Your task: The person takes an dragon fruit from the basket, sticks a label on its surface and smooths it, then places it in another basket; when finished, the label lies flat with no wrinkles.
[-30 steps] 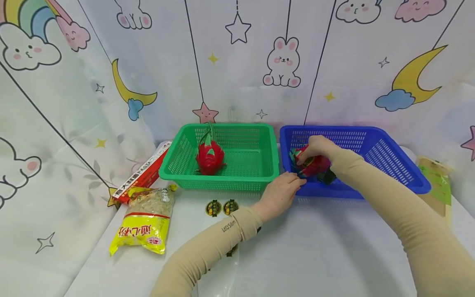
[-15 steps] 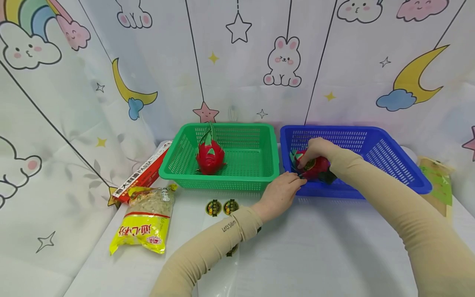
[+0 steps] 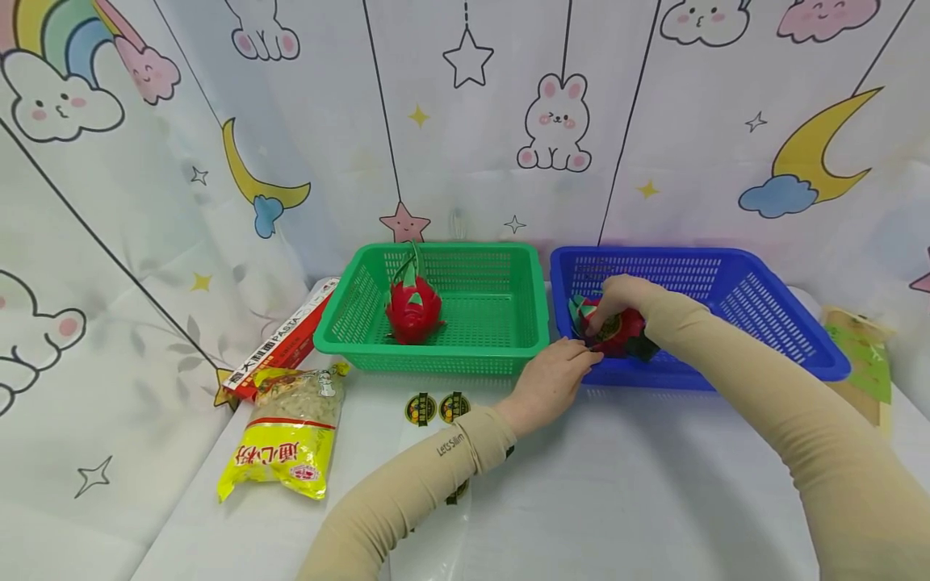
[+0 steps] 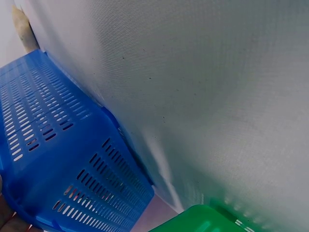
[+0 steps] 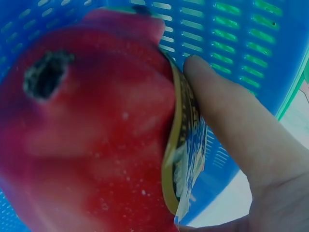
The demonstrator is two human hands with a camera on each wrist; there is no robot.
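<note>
A red dragon fruit (image 3: 614, 347) lies in the left end of the blue basket (image 3: 763, 315). Over it bends my right hand (image 3: 630, 297), gripping it from above. The right wrist view shows a finger (image 5: 227, 111) along a round gold-edged sticker (image 5: 179, 130) on the fruit's red skin; the sticker's lower edge stands off the skin. My left hand (image 3: 548, 383) rests at the blue basket's near left corner, fingertips at the rim beside the fruit. In the left wrist view those fingers (image 4: 14, 224) barely show, mostly cut off by the frame.
Beside the blue basket, a green basket (image 3: 429, 350) holds another dragon fruit (image 3: 414, 313). A pasta box (image 3: 285, 343) and a yellow bag of macaroni (image 3: 279, 444) lie at the left. A clear sheet with round stickers (image 3: 438, 409) lies under my left forearm. A green-and-tan packet (image 3: 860, 363) lies at the right.
The dragon fruit under my right hand has shifted slightly, and its sticker sits a little farther right against my fingers. My left hand stays at the basket corner.
</note>
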